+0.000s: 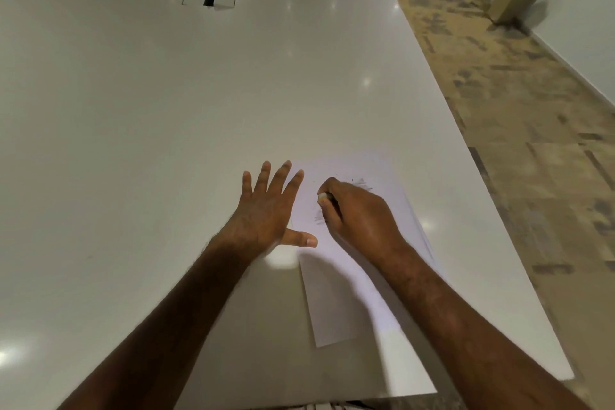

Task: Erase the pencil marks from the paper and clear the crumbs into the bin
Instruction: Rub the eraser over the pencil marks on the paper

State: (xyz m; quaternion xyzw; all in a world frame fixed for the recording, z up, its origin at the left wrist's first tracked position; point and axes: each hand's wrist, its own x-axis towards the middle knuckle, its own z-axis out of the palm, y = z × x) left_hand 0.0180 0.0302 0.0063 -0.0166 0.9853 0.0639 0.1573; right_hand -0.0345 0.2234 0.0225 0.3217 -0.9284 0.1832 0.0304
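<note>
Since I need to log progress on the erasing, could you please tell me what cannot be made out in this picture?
- Eraser: only a pale tip shows; the right hand covers the rest.
- Pencil marks: that hand hides most of them.
- Crumbs: too small and blurred to tell on the paper.
- Bin: not in view.
- Left hand: the wide-angle head view cannot show whether its fingertips press the paper.

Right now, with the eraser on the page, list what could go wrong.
1. The left hand pins only the left edge of the white paper sheet, its fingers partly on the glossy white table; hard rubbing could shift or crease the sheet.
2. The right hand covers part of the grey pencil scribble while gripping the small white eraser, so it may smudge the graphite.
3. No bin is in view, so crumbs may scatter.
</note>
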